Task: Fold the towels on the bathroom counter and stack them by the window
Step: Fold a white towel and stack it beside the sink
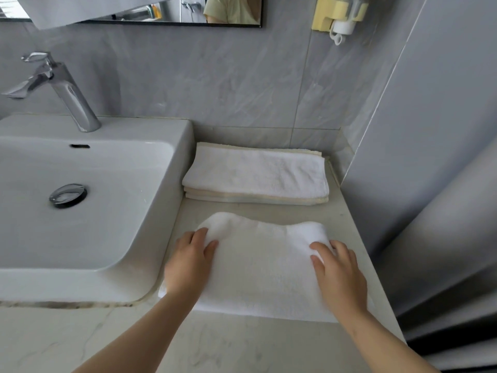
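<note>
As seen from the head view, pinches the white towel [263, 270] at both far corners. With the left hand [188, 265], sets the thumb on top of the cloth and curls the fingers round the far left corner. With the right hand [338, 275], grips the far right corner the same way, thumb on top. Holds the far edge lifted in a soft, rounded roll. Rests the near part flat on the tabletop [215, 345], just right of the sink [166, 130]. Shows a stack of folded towels [255, 173] beyond, against the rear wall, parted from the held towel by a strip of bare tabletop. Shows also a chrome faucet [67, 95] behind the basin, a round drain [68, 195] in it, a mirror [188, 12] above, and a yellow holder [338, 14] on the wall at upper right.
</note>
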Demonstrator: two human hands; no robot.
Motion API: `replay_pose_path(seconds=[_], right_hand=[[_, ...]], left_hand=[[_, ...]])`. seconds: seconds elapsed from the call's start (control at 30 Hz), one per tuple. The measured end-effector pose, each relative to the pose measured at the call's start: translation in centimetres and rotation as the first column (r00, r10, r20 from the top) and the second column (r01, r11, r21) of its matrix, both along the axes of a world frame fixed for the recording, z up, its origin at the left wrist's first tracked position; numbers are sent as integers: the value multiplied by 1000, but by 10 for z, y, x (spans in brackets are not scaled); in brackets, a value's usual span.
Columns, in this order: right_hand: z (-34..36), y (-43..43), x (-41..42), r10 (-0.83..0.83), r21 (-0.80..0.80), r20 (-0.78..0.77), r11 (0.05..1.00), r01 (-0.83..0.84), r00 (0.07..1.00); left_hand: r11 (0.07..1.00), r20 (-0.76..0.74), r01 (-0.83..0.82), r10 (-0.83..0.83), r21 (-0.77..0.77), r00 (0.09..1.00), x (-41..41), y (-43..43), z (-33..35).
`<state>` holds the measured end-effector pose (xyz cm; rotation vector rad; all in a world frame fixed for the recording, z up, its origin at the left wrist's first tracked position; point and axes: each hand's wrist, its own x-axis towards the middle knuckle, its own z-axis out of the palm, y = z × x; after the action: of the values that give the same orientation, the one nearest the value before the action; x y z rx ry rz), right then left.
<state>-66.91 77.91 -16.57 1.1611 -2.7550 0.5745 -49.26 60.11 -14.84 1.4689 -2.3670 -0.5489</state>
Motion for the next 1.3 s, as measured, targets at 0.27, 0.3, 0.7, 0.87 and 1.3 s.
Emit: replay_pose_path(seconds=[0.27, 0.3, 0.7, 0.87, 1.3], right_hand=[[53, -53, -47, -55, -264, -106, 964, 26, 993], [60, -63, -56, -59, -270, -97, 962, 30, 994], [64, -168, -134, -39, 51, -197, 997, 50, 980], [29, -175, -135, -49, 353, 139, 936, -3, 989], [33, -176, -128, -58, 383, 184, 924, -17, 981]], left_hand=[[974, -128, -54, 26, -219, 991, -45, -45, 59], [969, -131, -60, 29, -240, 991, -55, -55, 66], [951, 223, 4, 69, -309, 972, -139, -160, 59], [983, 394, 179, -149, -40, 907, -149, -154, 15], [975, 387, 224, -206, -1, 899, -148, -159, 17]])
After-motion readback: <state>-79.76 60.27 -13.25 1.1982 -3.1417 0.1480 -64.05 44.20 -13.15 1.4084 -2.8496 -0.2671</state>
